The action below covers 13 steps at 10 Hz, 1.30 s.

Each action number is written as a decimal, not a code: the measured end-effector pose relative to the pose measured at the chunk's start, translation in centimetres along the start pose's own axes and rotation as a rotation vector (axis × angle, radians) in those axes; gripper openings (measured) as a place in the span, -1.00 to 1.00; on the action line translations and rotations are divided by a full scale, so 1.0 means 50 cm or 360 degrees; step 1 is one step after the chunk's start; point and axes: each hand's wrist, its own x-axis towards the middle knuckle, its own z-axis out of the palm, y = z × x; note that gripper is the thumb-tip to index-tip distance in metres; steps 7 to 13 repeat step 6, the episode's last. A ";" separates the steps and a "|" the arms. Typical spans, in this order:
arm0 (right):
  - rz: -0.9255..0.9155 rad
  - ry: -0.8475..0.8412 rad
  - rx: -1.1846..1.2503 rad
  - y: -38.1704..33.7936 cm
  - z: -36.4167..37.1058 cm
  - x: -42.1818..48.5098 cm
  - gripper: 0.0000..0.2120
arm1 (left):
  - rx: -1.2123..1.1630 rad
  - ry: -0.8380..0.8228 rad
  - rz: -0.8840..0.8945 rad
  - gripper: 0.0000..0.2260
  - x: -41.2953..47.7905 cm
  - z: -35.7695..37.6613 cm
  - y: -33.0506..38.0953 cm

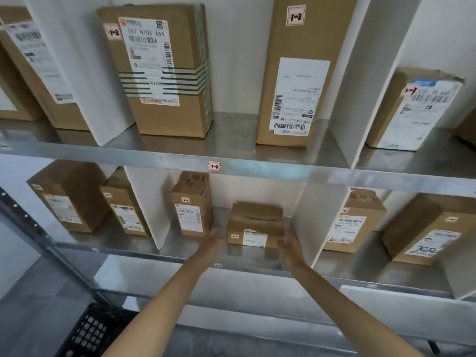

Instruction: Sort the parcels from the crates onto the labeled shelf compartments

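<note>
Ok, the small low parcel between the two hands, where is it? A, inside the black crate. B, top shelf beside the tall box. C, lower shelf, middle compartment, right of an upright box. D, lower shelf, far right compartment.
C: the small parcel sits on the lower shelf, right of an upright parcel, with the left hand and right hand flanking it.

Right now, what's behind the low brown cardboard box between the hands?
Only white back wall shows above the low brown cardboard box. Grey metal shelf floor directly behind it is covered.
</note>
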 end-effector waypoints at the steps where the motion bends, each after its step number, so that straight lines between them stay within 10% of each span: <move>1: 0.0125 -0.0002 0.0065 0.000 0.020 0.025 -0.56 | -0.0049 -0.0014 -0.0036 -0.86 0.051 0.010 0.013; 5: 0.0247 0.0087 0.0149 0.025 0.055 0.070 -0.64 | -0.0163 -0.0430 0.0038 -0.82 0.209 0.035 -0.030; 13: 0.0192 0.0121 0.0125 0.009 0.056 0.064 -0.48 | -0.0092 -0.0442 0.0079 -0.86 0.217 0.029 -0.031</move>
